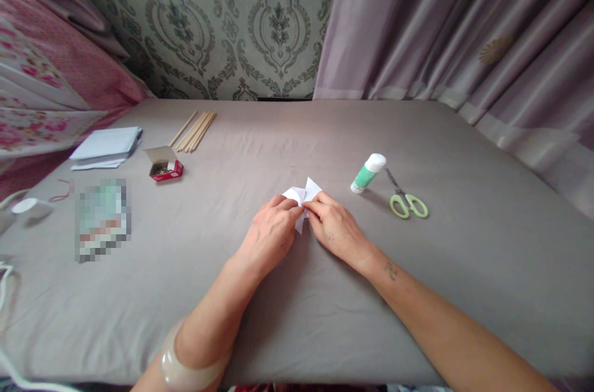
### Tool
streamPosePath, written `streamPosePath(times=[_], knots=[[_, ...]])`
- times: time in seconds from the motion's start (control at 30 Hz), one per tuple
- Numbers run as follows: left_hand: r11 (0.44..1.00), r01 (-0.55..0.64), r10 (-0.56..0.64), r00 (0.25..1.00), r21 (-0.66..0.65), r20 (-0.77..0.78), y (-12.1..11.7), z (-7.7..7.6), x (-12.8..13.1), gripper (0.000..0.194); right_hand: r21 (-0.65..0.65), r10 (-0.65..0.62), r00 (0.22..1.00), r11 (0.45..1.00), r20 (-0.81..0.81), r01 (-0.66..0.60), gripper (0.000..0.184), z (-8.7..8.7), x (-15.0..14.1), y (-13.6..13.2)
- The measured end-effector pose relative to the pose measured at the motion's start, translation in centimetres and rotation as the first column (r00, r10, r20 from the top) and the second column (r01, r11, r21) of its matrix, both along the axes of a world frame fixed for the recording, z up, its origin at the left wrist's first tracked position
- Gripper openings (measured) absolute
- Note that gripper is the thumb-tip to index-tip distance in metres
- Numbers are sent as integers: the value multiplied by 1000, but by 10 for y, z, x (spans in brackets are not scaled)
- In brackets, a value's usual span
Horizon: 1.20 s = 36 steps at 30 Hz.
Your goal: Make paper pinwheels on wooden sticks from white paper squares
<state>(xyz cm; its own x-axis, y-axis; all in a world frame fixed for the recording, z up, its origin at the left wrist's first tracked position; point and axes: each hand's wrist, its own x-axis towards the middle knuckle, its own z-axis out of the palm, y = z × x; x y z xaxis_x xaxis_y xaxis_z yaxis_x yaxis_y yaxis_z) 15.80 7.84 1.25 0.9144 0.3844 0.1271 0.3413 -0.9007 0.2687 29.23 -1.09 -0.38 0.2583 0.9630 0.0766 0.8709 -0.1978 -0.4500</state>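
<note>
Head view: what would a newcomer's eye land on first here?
Probably the folded white paper at the centre, pinched between the left hand and right hand. Next, the white-and-green glue stick standing to its right, with pale green-handled metal scissors beside it. Far left, the open red cardboard box also stands out.

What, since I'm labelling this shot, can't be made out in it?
All in the head view:
- Middle of the paper: hidden by the fingers of the left hand and right hand, so its full shape can't be told.
- Item at left: pixelated.
- Pieces in the red box: too small to identify.
- White cord: cut off by the left edge.
</note>
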Motion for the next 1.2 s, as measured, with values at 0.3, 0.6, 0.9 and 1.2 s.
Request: streamPosePath(times=[0.3,0.6,0.9,1.2], knots=[[915,-402,365,860,33,355,22,-1,-12,28,-174,213,968,966,130,-190,29,30,24,21],[918,-394,381,860,-32,341,18,-1,-13,27,-162,207,951,972,230,-172,28,22,15,26],[933,-351,359,888,-81,286,9,1,-11,27,-108,187,954,980,232,-166,25,11,16,25],[946,-323,322,916,-35,241,10,-5,-7,28,-47,123,977,992,177,-116,25,6,15,17]])
